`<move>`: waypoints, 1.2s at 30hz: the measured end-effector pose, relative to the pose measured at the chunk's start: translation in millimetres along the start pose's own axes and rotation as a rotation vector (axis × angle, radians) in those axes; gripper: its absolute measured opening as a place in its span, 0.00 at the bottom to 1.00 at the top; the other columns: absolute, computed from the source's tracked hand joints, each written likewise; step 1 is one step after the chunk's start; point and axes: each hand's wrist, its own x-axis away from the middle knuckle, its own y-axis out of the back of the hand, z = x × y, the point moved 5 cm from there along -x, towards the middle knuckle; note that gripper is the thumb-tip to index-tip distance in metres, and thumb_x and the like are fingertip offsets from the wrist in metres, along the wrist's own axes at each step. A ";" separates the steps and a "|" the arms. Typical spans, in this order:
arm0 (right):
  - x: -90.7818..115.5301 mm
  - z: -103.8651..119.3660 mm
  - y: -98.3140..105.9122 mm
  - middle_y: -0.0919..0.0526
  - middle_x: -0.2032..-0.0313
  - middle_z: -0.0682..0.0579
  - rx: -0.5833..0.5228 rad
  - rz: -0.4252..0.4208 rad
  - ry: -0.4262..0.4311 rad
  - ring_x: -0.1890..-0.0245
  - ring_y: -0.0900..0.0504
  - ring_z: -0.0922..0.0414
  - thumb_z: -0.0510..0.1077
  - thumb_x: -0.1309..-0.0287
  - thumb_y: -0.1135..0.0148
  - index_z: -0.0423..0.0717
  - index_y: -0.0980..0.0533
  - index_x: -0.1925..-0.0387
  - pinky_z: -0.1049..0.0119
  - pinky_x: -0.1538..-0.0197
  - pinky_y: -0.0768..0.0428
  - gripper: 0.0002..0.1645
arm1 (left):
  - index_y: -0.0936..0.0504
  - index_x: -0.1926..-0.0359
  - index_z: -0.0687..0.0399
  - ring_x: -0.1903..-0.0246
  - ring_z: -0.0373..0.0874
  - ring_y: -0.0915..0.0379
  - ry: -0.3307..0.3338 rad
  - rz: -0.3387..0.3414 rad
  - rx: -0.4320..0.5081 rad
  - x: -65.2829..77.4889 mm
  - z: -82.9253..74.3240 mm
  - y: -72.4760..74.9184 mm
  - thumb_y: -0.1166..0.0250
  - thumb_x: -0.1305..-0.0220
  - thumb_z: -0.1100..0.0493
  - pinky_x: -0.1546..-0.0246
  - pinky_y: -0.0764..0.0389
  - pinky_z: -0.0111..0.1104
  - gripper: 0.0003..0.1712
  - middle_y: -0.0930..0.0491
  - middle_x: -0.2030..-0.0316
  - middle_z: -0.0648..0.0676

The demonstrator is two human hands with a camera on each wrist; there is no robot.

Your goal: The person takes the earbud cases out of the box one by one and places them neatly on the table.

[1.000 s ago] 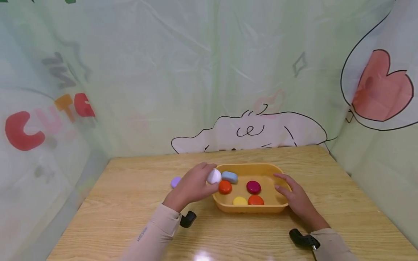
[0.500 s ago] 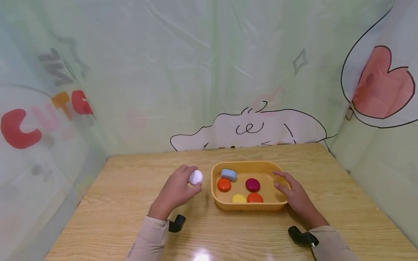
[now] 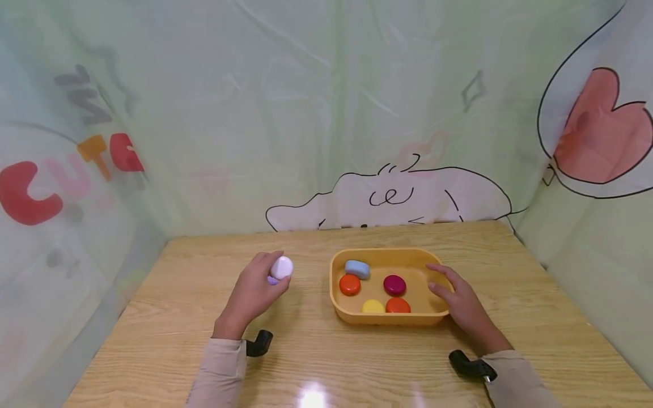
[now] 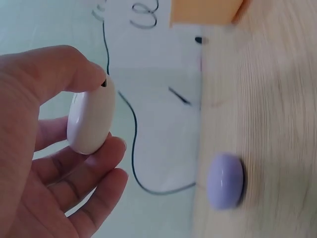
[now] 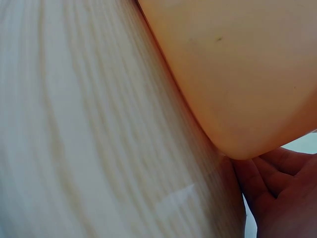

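Between the thumb and fingers of my left hand (image 3: 252,294) is a smooth white rounded disc (image 3: 282,268), held above the table; the left wrist view shows the thumb on one side and fingers on the other. A purple rounded disc (image 4: 225,181) lies on the table below, mostly hidden by that hand in the head view. My right hand (image 3: 466,309) grips the right end of an orange-yellow tray (image 3: 352,318), thumb and a finger over the rim, others against the outer wall. Inside lie a light blue (image 3: 357,269), a magenta (image 3: 395,285), a yellow and two orange-red discs (image 3: 350,284).
The wooden table (image 3: 306,362) meets a printed curtain (image 3: 245,113) at the back and sides. Black wrist-camera mounts (image 3: 260,343) stick out from both sleeves. Bare wood lies between the left hand and the tray.
My left hand has moved left with the white disc, from beside the tray's left rim to over the purple disc. The right hand has stayed at the tray.
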 end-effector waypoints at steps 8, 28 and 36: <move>-1.2 -0.8 0.2 0.45 0.27 0.31 0.003 -0.009 0.003 0.28 0.51 0.30 0.45 0.25 0.48 0.38 0.38 0.29 0.29 0.33 0.51 0.29 | 0.22 0.41 0.62 0.60 0.50 0.25 0.109 0.044 0.022 3.7 33.2 8.6 0.26 0.42 0.57 0.59 0.24 0.41 0.29 0.20 0.51 0.56; -2.1 0.1 0.0 0.44 0.28 0.30 -0.013 -0.005 0.038 0.28 0.51 0.30 0.43 0.26 0.47 0.37 0.37 0.30 0.29 0.33 0.50 0.28 | 0.20 0.45 0.61 0.58 0.49 0.25 0.241 0.277 -0.134 14.8 66.6 -11.7 0.26 0.44 0.57 0.52 0.24 0.47 0.26 0.20 0.53 0.57; -2.4 -2.3 0.3 0.43 0.28 0.31 -0.013 -0.010 0.039 0.28 0.50 0.31 0.42 0.26 0.47 0.37 0.37 0.30 0.29 0.33 0.50 0.28 | 0.24 0.44 0.59 0.58 0.50 0.23 0.231 0.246 -0.147 15.1 69.1 -19.2 0.25 0.45 0.54 0.55 0.22 0.47 0.30 0.18 0.55 0.56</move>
